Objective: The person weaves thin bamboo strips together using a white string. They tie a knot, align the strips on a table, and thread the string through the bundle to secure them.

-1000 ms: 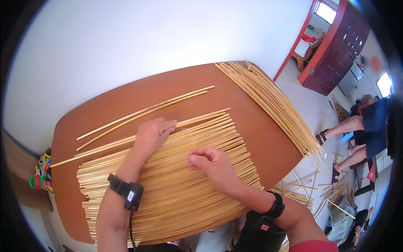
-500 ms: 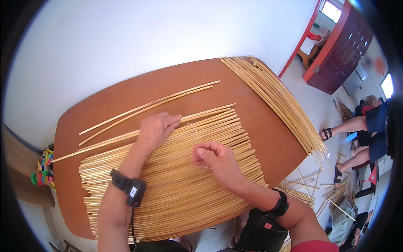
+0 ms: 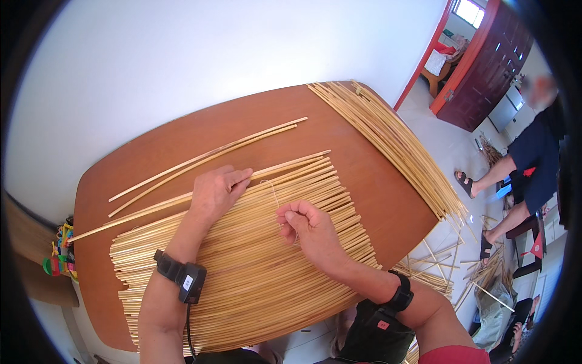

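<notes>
Long straw-yellow reed stalks lie side by side as a mat (image 3: pixel 242 273) across the near part of the table. My left hand (image 3: pixel 215 191) rests at the mat's far edge, its fingers closed over an outer reed stalk (image 3: pixel 285 162), which sticks out past the mat to the left. A thin pale thread (image 3: pixel 274 193) loops up from the far stalks toward my right hand (image 3: pixel 309 230). That hand hovers over the mat's right half, thumb and fingers pinching the thread. Its loose end is partly hidden beneath the fingers.
Two loose stalks (image 3: pixel 206 156) lie beyond the mat on the brown table (image 3: pixel 388 224). A thick bundle of stalks (image 3: pixel 388 145) covers its right end. More stalks (image 3: pixel 439 264) litter the floor. Another person (image 3: pixel 533 158) stands at right, near an open door (image 3: pixel 485 67).
My hands keep nearly the same places on the mat and thread, while the whole view has shifted slightly. The person at the right is more upright and shows more in view.
</notes>
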The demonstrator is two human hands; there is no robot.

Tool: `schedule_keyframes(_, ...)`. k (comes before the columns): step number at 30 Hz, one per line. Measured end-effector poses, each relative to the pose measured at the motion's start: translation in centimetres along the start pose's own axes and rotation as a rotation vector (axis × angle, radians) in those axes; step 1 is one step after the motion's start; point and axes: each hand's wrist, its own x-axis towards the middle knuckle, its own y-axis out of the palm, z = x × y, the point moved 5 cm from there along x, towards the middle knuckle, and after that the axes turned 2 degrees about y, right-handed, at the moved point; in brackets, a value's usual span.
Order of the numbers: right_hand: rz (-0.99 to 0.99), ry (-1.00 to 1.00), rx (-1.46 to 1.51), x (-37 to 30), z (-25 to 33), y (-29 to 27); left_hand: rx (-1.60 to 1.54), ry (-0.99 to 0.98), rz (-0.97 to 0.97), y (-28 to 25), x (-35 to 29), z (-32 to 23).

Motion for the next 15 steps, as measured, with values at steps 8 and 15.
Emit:
schedule_keyframes(8,0.006,-0.043,-0.034,-0.4,1.4,-0.1,0.013,0.001,-0.004,-0.1,0.1,-0.1)
schedule_keyframes(15,0.039,0.068,0.011,-0.4,0.8,-0.1,0.017,-0.012,0.006,0.1,0.0,0.0)
